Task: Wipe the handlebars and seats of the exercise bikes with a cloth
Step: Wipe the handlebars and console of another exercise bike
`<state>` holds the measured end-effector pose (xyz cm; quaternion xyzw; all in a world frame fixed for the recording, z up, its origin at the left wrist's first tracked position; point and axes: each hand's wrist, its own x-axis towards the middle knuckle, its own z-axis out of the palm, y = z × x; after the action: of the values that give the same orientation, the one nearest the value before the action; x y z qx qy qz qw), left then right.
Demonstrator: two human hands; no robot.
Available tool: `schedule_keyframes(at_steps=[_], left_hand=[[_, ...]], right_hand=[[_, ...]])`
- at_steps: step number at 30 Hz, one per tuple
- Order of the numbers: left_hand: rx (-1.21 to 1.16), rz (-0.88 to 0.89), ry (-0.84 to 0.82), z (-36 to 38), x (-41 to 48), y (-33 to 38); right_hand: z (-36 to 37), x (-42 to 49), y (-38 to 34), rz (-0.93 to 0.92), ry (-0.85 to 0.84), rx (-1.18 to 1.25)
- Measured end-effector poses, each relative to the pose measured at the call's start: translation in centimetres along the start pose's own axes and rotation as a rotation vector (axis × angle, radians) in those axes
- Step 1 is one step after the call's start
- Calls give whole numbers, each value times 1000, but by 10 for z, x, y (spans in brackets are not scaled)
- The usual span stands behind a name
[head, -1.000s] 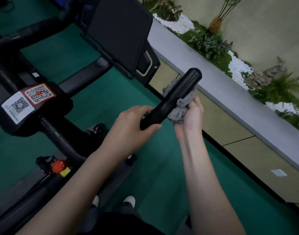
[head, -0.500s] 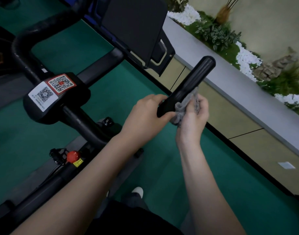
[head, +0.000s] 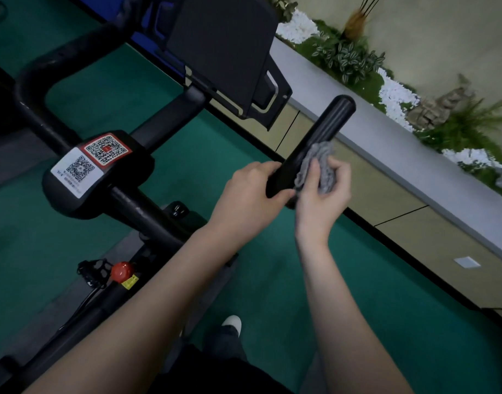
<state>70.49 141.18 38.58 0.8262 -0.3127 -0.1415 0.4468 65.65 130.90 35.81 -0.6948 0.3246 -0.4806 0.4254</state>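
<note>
Green floor [head: 272,280] fills most of the view. Grey ledge [head: 414,163] runs from 12 down to 4 o'clock, with a planting bed [head: 346,58] of leaves and white pebbles along its far side. Exercise bike [head: 147,220], black, takes the 9 to 11 o'clock area; its dark screen panel [head: 224,49] sits at 12 o'clock.

Handlebar grip [head: 323,129], a black tube just right of centre, has its free end pointing to 1 o'clock. Left hand [head: 250,194] is wrapped tight round the tube's lower end, fingers curled over it. Right hand [head: 323,200] is at 3 o'clock of the left, nearly touching it, and holds the grey cloth [head: 318,157] bunched in curled fingers, thumb on top. The cloth is pressed to the tube's right side, just above the left hand.

Two QR stickers, one red [head: 106,149] and one white [head: 77,169], lie on the bike's stem pad at 9 o'clock. Red knob [head: 121,271] is at 8 o'clock. White shoe tip [head: 232,322] is at 6 o'clock.
</note>
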Motion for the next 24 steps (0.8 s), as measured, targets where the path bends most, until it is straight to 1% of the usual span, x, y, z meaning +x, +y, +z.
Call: schedule_keyframes(at_steps=[2,4,5,7,9,11,13,15,20,24], left_hand=[[-12,-2,-21,-2,0,0],[-29,-2,-36,-4,1,0],[-38,-4,-39,-5,1,1],[-56,-7,-40,-8,1,2],[-73,-1,-43,-10,1,2],[-81,7,-49,-12,0,1],[-69,14,-57,-13,1,-1],[-45,16,-71,-15,1,-3],[26,43,-97,-23,-1,-9],[133,142,-89,-29,-9,-10]], right_hand=[[-6,0,1,0,-17,-18],[-9,14,-5,-12,13,-8],[-10,22,-9,-42,34,-15],[-10,29,-17,-153,39,-105],[-14,26,-18,-258,-6,-210],[-21,18,-15,-272,-92,-255],[-30,9,-13,-233,-160,-266],[-37,1,-13,-158,-172,-242],[-44,-18,-10,66,-97,-167],[-54,-34,-12,182,-56,-145]])
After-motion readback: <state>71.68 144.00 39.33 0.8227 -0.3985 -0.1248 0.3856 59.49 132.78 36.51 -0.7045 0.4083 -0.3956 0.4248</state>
